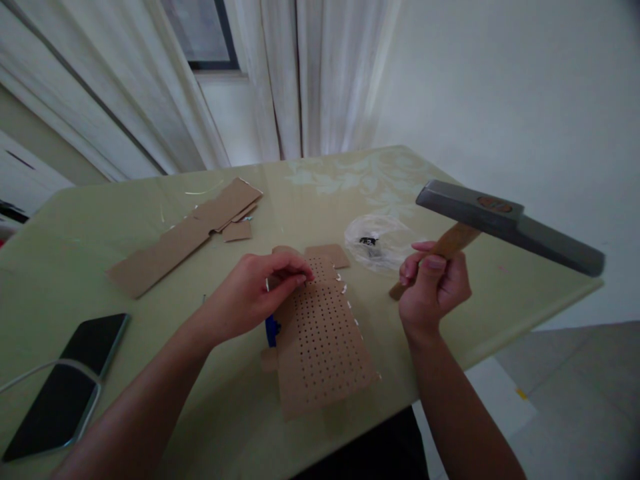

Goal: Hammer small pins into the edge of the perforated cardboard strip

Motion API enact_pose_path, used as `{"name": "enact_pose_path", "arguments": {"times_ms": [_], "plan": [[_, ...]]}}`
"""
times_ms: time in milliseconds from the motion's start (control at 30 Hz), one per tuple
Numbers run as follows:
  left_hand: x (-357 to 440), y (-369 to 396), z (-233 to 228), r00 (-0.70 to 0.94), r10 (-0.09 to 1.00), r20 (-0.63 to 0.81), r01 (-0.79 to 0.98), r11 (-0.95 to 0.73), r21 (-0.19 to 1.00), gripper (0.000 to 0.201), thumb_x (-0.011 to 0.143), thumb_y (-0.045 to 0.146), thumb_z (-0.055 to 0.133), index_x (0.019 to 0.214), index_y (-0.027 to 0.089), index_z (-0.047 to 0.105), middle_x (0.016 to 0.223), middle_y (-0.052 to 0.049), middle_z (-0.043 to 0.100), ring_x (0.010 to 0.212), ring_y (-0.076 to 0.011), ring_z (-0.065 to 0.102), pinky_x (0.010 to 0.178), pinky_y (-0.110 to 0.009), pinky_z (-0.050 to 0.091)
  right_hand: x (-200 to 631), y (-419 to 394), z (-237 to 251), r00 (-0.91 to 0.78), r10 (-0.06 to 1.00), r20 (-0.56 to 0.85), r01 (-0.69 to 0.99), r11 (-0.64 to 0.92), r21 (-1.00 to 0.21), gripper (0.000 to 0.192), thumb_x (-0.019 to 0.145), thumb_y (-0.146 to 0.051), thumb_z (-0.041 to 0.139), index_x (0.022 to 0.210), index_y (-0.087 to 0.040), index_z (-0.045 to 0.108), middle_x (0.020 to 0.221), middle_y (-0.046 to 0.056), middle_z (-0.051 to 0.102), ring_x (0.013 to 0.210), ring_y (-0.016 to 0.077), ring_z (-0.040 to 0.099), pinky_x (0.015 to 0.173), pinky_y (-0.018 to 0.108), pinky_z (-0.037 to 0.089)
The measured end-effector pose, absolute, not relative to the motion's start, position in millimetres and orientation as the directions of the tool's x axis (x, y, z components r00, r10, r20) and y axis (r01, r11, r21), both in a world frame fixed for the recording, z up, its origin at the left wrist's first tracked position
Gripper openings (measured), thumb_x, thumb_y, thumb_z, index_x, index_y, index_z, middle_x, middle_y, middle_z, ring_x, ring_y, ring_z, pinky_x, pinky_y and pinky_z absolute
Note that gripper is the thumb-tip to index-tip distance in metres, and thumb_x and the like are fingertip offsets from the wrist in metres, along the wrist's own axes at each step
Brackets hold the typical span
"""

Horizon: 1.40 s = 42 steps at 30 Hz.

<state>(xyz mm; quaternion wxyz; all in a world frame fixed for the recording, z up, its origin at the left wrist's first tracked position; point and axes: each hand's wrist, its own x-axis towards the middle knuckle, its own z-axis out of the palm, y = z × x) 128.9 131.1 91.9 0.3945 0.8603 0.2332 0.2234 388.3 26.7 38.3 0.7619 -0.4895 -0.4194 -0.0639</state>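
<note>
My right hand (pixel 434 283) is wrapped round the wooden handle of a hammer (pixel 470 207), raised above the right side of the table with its dark metal head pointing right. Rows of small holes cover a piece of brown cardboard (pixel 320 333) near the table's front edge. Over the far end of this cardboard, my left hand (pixel 260 287) has thumb and forefinger pinched together at the holes. Whatever sits between those fingertips is too small to name. A blue item (pixel 271 330) shows partly from under the cardboard's left edge.
A long cardboard strip (pixel 185 240) and a small cardboard scrap (pixel 237 231) lie at the back left. Behind the holed piece is a clear plastic bag (pixel 383 243) with small dark contents. A phone (pixel 70 383) with a white cable (pixel 60 362) rests at the left.
</note>
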Motion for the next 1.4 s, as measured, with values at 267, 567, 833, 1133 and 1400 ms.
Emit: {"name": "enact_pose_path", "arguments": {"times_ms": [267,567,833,1133,1400], "plan": [[130.4,129.7,94.9,0.788,0.583,0.198,0.236,-0.582,0.778,0.018,0.107,0.029,0.065,0.11,0.022,0.081,0.107,-0.005,0.084,0.095,-0.0187,0.077,0.079,-0.027,0.059,388.6,26.6,38.2,0.643,0.32,0.696,0.508,0.503,-0.7,0.036,0.107,-0.054,0.066,0.097,-0.021,0.069,0.058,-0.009,0.048,0.043,0.0096,0.042,0.041,0.023,0.033],[129.9,129.3,94.6,0.788,0.585,0.191,0.24,-0.578,0.78,0.016,0.106,0.026,0.066,0.109,0.022,0.081,0.106,-0.005,0.084,0.093,-0.0187,0.078,0.078,-0.026,0.061,389.6,26.7,36.0,0.624,0.323,0.712,0.497,0.539,-0.68,0.032,0.109,-0.049,0.067,0.098,-0.02,0.071,0.06,-0.008,0.05,0.044,0.0092,0.043,0.041,0.023,0.032],[130.1,128.7,93.6,0.787,0.587,0.189,0.235,-0.568,0.789,0.016,0.106,0.027,0.065,0.11,0.022,0.081,0.108,-0.006,0.084,0.095,-0.019,0.078,0.08,-0.027,0.062,389.1,26.9,37.0,0.63,0.319,0.708,0.507,0.522,-0.686,0.033,0.109,-0.051,0.067,0.097,-0.02,0.07,0.059,-0.009,0.049,0.044,0.0096,0.042,0.042,0.023,0.033],[130.0,128.7,94.8,0.789,0.586,0.185,0.244,-0.574,0.781,0.017,0.106,0.027,0.065,0.109,0.022,0.081,0.105,-0.005,0.084,0.094,-0.019,0.079,0.077,-0.026,0.062,389.2,27.5,37.9,0.649,0.317,0.692,0.512,0.491,-0.705,0.038,0.106,-0.057,0.067,0.095,-0.021,0.068,0.058,-0.009,0.048,0.043,0.0098,0.042,0.041,0.023,0.033],[130.5,128.0,95.7,0.785,0.587,0.197,0.244,-0.585,0.773,0.016,0.105,0.025,0.067,0.108,0.023,0.082,0.103,-0.003,0.084,0.09,-0.0171,0.077,0.078,-0.025,0.06,389.2,27.4,36.9,0.634,0.322,0.703,0.507,0.514,-0.693,0.034,0.108,-0.053,0.067,0.096,-0.021,0.069,0.059,-0.009,0.049,0.043,0.0097,0.042,0.041,0.023,0.033]]}}
